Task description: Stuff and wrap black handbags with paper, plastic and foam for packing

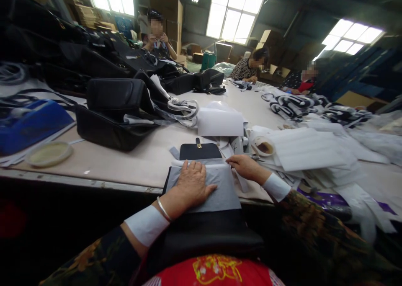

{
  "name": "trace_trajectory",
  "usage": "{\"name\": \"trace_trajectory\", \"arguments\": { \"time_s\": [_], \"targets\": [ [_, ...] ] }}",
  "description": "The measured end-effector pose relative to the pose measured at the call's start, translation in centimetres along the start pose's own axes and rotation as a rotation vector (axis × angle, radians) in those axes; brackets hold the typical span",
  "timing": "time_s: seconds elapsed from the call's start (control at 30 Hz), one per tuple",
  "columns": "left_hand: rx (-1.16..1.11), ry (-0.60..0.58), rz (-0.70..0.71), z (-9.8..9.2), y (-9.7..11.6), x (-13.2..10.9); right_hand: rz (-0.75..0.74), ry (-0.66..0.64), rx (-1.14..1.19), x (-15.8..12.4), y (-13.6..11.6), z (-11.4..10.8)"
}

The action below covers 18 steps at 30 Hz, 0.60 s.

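Observation:
A black bag (213,231) lies across the table's front edge and my lap, its flap (201,151) with a small gold clasp (199,145) pointing away from me. Thin grey sheet (220,189), paper or cloth, covers its middle. My left hand (193,181) rests flat on that sheet, fingers stretched forward and thumb out to the right. At the sheet's far right corner, my right hand (245,165) has thumb and forefinger pinched on the edge. A white strip runs along the sheet's far edge, partly under my left fingers.
Left stand a black bag (109,114), a round lid (48,154) and a blue bin (34,124). White foam sheets (307,148) and a tape roll (263,146) lie to the right. Bundled straps (292,104) are farther back. Several people sit around the table.

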<state>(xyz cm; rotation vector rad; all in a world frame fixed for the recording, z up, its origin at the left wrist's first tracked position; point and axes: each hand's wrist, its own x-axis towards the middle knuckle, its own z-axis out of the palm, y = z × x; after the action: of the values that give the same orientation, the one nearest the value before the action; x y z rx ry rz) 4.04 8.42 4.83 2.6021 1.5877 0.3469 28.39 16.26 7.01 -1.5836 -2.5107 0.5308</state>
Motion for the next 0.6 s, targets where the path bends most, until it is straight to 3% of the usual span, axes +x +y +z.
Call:
{"name": "trace_trajectory", "arguments": {
  "time_s": [0.17, 0.27, 0.43, 0.6],
  "targets": [
    [-0.017, -0.002, 0.002, 0.2, -0.1, 0.1, 0.057, -0.018, -0.083, -0.4, -0.5, -0.6],
    [-0.017, -0.005, 0.005, 0.3, -0.1, 0.1, 0.05, 0.017, -0.114, 0.8, -1.7, -1.1],
    [-0.01, -0.004, 0.009, 0.1, -0.1, 0.0, -0.001, 0.046, -0.118, 6.2, -4.5, -0.9],
    [-0.015, -0.009, -0.002, -0.4, -0.2, -0.1, 0.016, -0.042, -0.167, 11.2, -6.4, 2.0]
  ]
}}
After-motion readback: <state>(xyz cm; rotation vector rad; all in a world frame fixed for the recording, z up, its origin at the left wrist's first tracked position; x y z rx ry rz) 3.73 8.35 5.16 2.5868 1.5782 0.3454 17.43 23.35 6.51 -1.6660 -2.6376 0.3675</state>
